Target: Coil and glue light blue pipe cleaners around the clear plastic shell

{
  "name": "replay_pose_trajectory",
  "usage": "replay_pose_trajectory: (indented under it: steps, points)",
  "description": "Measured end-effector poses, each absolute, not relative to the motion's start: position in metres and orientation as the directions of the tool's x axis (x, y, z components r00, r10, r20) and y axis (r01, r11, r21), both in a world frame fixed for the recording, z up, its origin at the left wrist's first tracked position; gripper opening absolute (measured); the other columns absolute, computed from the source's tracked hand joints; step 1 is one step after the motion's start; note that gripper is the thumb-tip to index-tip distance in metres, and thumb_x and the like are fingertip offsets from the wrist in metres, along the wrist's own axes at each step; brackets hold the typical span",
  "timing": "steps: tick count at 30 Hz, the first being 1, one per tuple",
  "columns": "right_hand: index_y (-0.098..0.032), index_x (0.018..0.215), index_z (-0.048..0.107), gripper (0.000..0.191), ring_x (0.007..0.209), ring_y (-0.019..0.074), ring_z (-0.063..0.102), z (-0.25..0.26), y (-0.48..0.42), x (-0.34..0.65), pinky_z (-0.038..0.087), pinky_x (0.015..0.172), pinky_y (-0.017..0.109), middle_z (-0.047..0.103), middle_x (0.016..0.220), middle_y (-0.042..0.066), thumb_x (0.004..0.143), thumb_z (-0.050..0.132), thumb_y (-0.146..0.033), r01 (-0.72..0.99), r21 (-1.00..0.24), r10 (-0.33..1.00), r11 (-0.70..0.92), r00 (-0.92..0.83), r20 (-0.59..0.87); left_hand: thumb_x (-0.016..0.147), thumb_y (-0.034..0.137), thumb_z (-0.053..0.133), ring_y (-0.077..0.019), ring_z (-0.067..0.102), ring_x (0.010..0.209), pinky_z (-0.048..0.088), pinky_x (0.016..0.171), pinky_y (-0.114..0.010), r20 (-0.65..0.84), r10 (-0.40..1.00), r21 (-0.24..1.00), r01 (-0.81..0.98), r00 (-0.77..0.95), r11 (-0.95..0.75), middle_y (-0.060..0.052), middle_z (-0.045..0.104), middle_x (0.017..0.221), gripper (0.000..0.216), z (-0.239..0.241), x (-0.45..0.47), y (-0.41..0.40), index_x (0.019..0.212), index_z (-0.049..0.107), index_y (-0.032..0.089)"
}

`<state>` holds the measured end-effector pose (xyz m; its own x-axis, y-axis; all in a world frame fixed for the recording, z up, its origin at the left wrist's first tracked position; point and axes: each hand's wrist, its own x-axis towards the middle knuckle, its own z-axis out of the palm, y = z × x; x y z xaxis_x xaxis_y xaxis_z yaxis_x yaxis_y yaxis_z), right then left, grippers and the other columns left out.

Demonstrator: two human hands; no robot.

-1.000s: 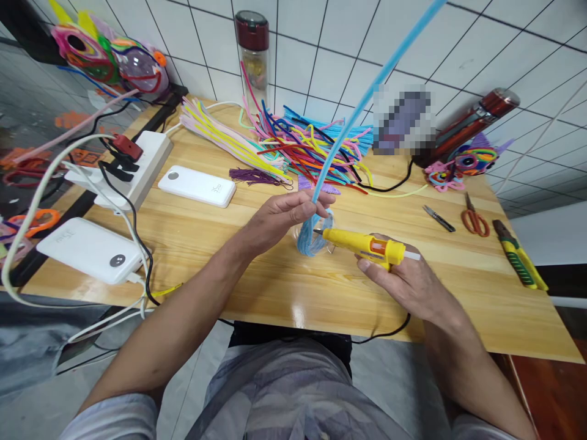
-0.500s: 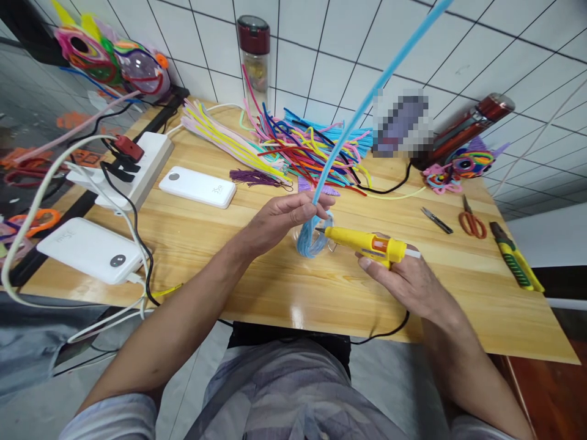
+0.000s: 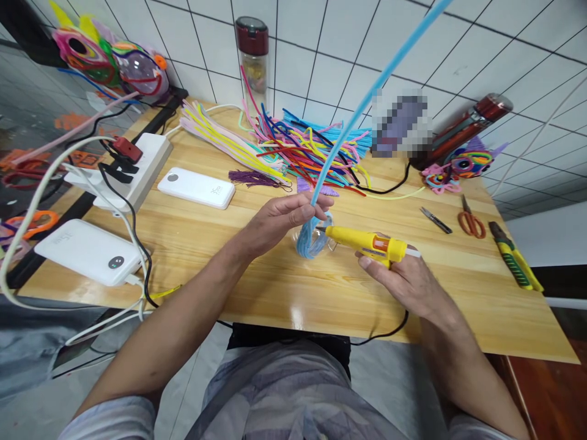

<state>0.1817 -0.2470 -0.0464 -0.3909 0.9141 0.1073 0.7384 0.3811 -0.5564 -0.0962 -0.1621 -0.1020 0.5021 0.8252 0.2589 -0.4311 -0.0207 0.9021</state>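
Observation:
My left hand (image 3: pixel 290 219) is closed on a light blue pipe cleaner (image 3: pixel 349 129), whose long free end rises up to the right. Below the fingers, the same blue fuzzy strand is coiled round a small clear plastic piece (image 3: pixel 306 245), partly hidden by the hand. In my right hand (image 3: pixel 403 278) is a yellow hot glue gun (image 3: pixel 362 241), with a white glue stick (image 3: pixel 413 252) poking from its back. Its nozzle points left, at the blue coil; whether the tip touches it I cannot tell.
Behind my hands lies a pile of coloured pipe cleaners (image 3: pixel 307 146). Power banks (image 3: pixel 197 187) and a power strip (image 3: pixel 137 171) with cables sit left. To the right are snips (image 3: pixel 435 220), scissors (image 3: pixel 470 220) and pliers (image 3: pixel 511 253). A glass bottle (image 3: pixel 253 58) stands at the wall.
Both hands hold almost the same pose. The glue gun's nozzle stays at the blue coil; the whole view has shifted very slightly.

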Motion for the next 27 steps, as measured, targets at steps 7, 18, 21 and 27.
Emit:
replay_pose_trajectory:
  steps: [7,18,21,27]
  points:
    - [-0.024,0.087,0.067,0.023,0.074,0.0227,0.072,-0.0478,-0.2466,0.1835,0.054,0.069,0.035,0.078,0.089,0.005,0.106,0.061,-0.036,0.747,-0.555,0.923,0.367,-0.366,0.117,0.097,0.057,0.085,-0.0346,0.069,0.144,0.049,0.123,-0.050,0.238,0.833,0.903,-0.430,0.500,0.000,-0.011,0.081,0.142,0.032,-0.1026,-0.0966,-0.1621,0.101,0.091,0.025]
    - [-0.024,0.091,0.072,0.024,0.076,0.0246,0.074,-0.0504,-0.2469,0.1851,0.054,0.071,0.036,0.078,0.088,0.005,0.106,0.060,-0.038,0.744,-0.584,0.940,0.324,-0.324,0.108,0.097,0.058,0.085,-0.0360,0.068,0.145,0.052,0.120,-0.049,0.222,0.838,0.904,-0.426,0.499,0.014,-0.011,0.081,0.142,0.034,-0.1019,-0.0969,-0.1625,0.100,0.091,0.025]
    - [-0.024,0.089,0.071,0.024,0.075,0.0247,0.074,-0.0512,-0.2463,0.1868,0.054,0.070,0.036,0.078,0.086,0.005,0.106,0.061,-0.039,0.745,-0.590,0.943,0.312,-0.317,0.099,0.097,0.057,0.085,-0.0354,0.069,0.144,0.053,0.118,-0.048,0.225,0.838,0.908,-0.420,0.498,0.006,-0.011,0.081,0.142,0.033,-0.1026,-0.0973,-0.1623,0.101,0.092,0.025]
    - [-0.024,0.090,0.073,0.024,0.074,0.0248,0.073,-0.0519,-0.2453,0.1876,0.054,0.069,0.036,0.077,0.084,0.005,0.105,0.062,-0.040,0.750,-0.593,0.950,0.294,-0.300,0.091,0.099,0.057,0.083,-0.0352,0.069,0.145,0.053,0.118,-0.048,0.234,0.837,0.909,-0.417,0.495,-0.008,-0.010,0.081,0.143,0.032,-0.1027,-0.0973,-0.1621,0.101,0.092,0.026]
